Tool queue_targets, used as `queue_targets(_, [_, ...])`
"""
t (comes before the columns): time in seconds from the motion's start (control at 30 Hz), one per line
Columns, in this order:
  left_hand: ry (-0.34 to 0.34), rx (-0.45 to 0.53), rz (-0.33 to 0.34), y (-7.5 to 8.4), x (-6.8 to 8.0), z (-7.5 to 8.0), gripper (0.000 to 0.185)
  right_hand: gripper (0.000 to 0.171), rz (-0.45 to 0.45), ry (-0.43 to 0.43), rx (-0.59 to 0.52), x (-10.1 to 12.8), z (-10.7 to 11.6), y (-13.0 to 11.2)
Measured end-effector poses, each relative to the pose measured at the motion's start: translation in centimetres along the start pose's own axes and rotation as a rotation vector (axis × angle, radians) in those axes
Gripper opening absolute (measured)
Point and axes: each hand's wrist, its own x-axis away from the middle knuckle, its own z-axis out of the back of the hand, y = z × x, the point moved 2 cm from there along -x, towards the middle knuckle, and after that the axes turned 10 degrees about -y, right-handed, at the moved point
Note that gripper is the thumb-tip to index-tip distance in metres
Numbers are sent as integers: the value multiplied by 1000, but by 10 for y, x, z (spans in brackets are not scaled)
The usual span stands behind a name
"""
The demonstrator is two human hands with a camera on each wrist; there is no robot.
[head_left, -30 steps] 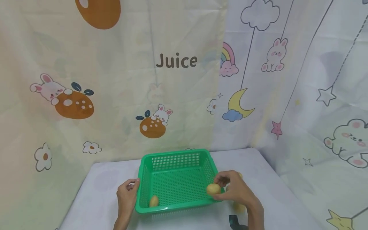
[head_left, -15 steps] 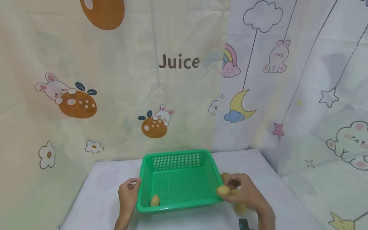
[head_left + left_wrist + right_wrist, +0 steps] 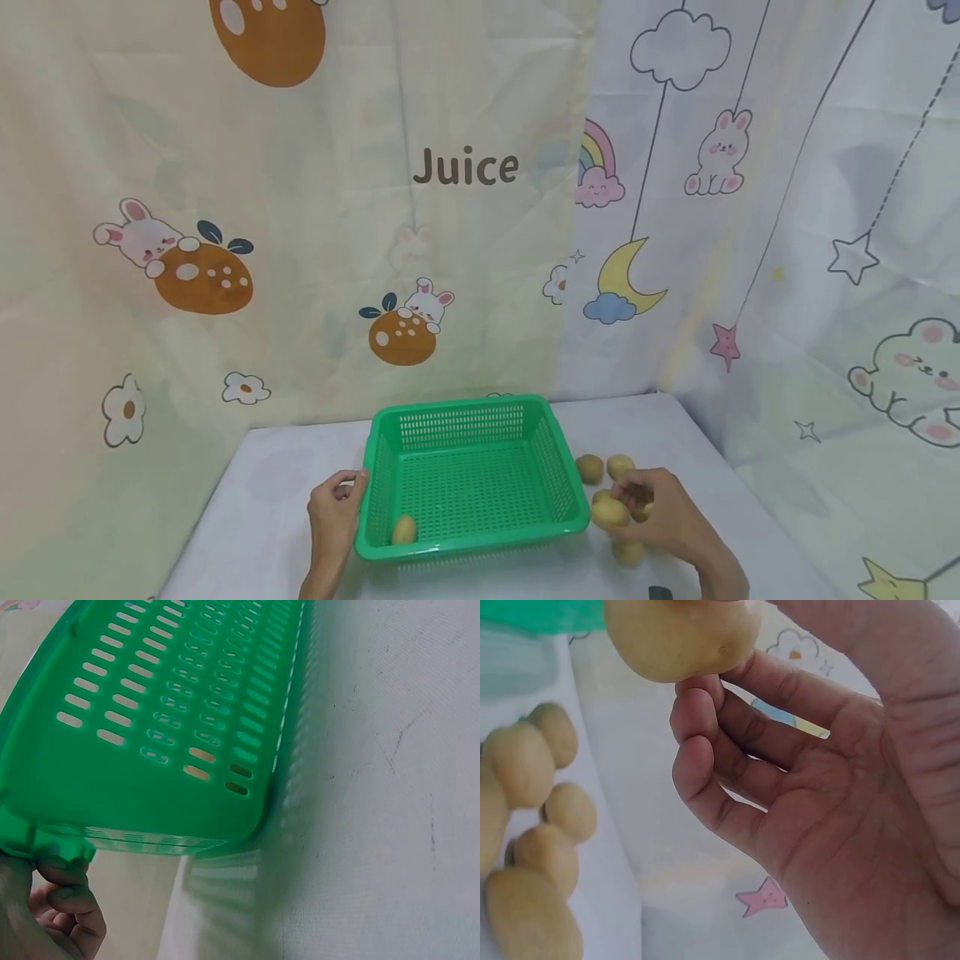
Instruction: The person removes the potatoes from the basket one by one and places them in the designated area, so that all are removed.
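Note:
A green plastic basket [image 3: 465,405] sits on the white table, with one potato [image 3: 403,529] in its near left corner. My left hand [image 3: 341,493] grips the basket's left rim; in the left wrist view its curled fingers [image 3: 66,898] sit under the rim of the basket [image 3: 172,712]. My right hand [image 3: 630,506] is just right of the basket and holds a potato [image 3: 609,513] in its fingertips, low over loose potatoes [image 3: 589,468] on the table. The right wrist view shows the held potato [image 3: 679,634] at the fingertips [image 3: 694,712], with several potatoes [image 3: 525,765] lying below.
Printed curtains [image 3: 465,167] hang close behind and to the right of the table [image 3: 255,500]. Another potato [image 3: 628,552] lies near the front right, by my right wrist. A dark object [image 3: 660,593] shows at the bottom edge.
My right hand has carried the potato from the basket's right wall out to the right, down toward the loose potatoes on the table. The left hand has stayed on the rim.

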Motion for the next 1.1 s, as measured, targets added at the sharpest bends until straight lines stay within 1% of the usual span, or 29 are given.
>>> queue_targets(0.13, [4,-7,-9,-2,-1,0,32,31,-34,-17,17,7,2,8])
queue_targets(0.3, [0,-6,16,-2,0,0,34,30,-68,-42,32,19,3,21])
queue_targets(0.4, [-6,3,16,-2,1,0,34,29,-121,-64,42,27,2,29])
queue_targets(0.57, [-19,12,2,-1,0,0,36,34,-236,-89,53,38,-1,41])
queue_targets(0.73, [-13,12,6,0,0,-1,34,33,-278,-125,37,46,-4,49])
queue_targets(0.8, [-8,9,6,0,0,-1,33,34,-333,-143,31,48,-6,52])
queue_targets(0.87, [-5,5,4,0,0,-1,32,35,-434,-143,29,50,-9,54])
queue_targets(0.97, [0,-2,6,0,0,-1,32,43,-614,-106,32,52,-14,58])
queue_targets(1.03, [1,-7,7,0,0,-1,32,53,-696,-74,39,54,-17,61])
queue_targets(1.1, [1,-9,11,0,-1,-1,32,61,-736,-45,34,56,-20,64])
